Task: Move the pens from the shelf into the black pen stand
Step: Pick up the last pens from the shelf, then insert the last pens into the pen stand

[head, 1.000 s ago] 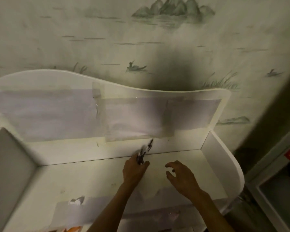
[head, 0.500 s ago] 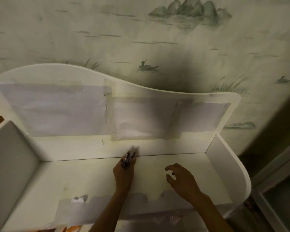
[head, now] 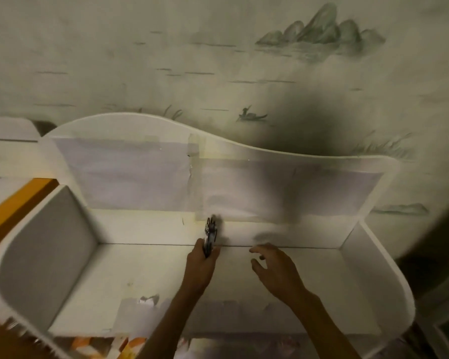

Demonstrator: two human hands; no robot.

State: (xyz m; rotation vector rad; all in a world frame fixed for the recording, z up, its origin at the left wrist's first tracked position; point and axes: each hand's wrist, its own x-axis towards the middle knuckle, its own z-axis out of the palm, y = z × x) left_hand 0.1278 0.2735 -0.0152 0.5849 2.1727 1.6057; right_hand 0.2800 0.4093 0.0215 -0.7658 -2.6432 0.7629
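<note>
My left hand point(head: 201, 265) grips a small bunch of dark pens point(head: 210, 235), which stick upward out of the fist above the white shelf point(head: 101, 283). The pens are blurred, so I cannot tell how many there are. My right hand point(head: 275, 270) hovers just to the right over the shelf floor, fingers loosely spread and holding nothing. No black pen stand is in view.
The shelf has a wavy back panel point(head: 140, 130) with taped paper sheets and rounded side walls point(head: 44, 250). An orange surface point(head: 13, 203) shows at the far left. Orange and white items point(head: 130, 344) lie below the shelf's front edge. A painted wall rises behind.
The view has swung to the right. My left hand keeps its grip on the pens, now pointing more upright. My right hand stays beside it with fingers spread.
</note>
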